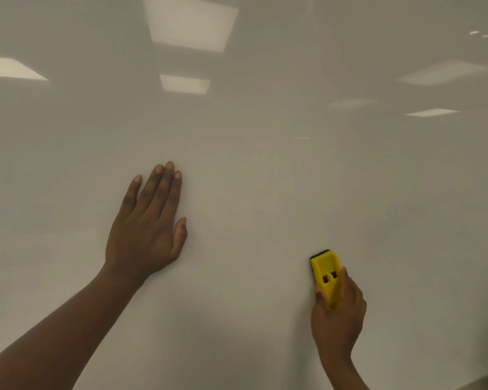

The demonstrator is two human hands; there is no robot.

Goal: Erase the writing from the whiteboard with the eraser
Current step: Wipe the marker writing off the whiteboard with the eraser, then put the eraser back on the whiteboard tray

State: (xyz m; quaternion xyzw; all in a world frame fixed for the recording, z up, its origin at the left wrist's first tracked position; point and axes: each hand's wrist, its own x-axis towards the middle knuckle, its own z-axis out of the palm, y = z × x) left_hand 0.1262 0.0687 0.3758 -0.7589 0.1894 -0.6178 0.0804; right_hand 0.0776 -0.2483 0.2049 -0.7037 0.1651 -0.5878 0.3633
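Seemingly near done: no writing visible on whiteboard [265, 178], yellow eraser [326, 273] clasped in right hand [337, 319] and pressed low on it, left hand [145, 220] flat, fingers extended, holding nothing.

Probably an office or classroom, judged from a large glossy whiteboard [265, 178] filling nearly the whole view. Mirrored in its sheen, rectangular ceiling light panels [190, 22] set in a grid, typical of commercial or institutional buildings. Soft and blurred throughout, so hard to tell which sort of room.
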